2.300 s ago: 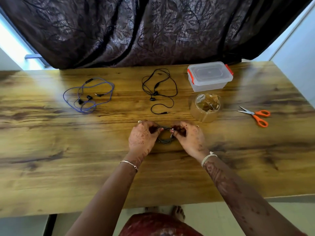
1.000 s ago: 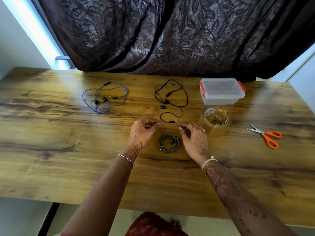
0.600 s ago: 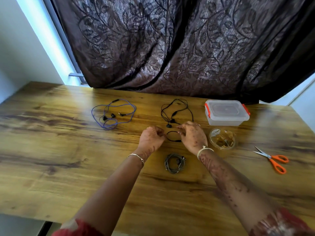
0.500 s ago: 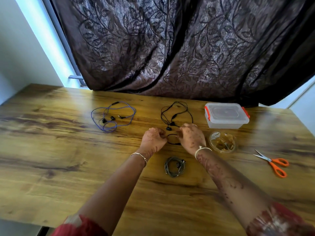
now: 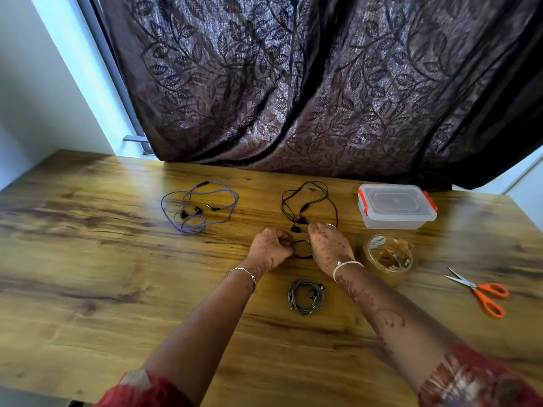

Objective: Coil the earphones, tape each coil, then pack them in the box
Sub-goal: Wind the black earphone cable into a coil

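The black earphones (image 5: pixel 305 201) lie loose on the wooden table (image 5: pixel 117 289), their near cable end running between my hands. My left hand (image 5: pixel 271 248) pinches that cable with curled fingers. My right hand (image 5: pixel 329 248) grips the cable on the other side. A grey coiled earphone (image 5: pixel 305 295) lies on the table just in front of my hands, untouched. Blue earphones (image 5: pixel 199 210) lie uncoiled at the far left. A roll of brown tape (image 5: pixel 388 259) stands right of my right hand. The clear plastic box (image 5: pixel 395 210) with orange clips sits shut behind the tape.
Orange-handled scissors (image 5: pixel 482 292) lie at the right of the table. A dark patterned curtain (image 5: pixel 293 83) hangs behind the table's far edge. A wall and window frame (image 5: pixel 88 54) are at the far left.
My hands let go of the grey coil, left it on the table and reached forward to the black earphones, taking hold of their cable. The view tilted upward.
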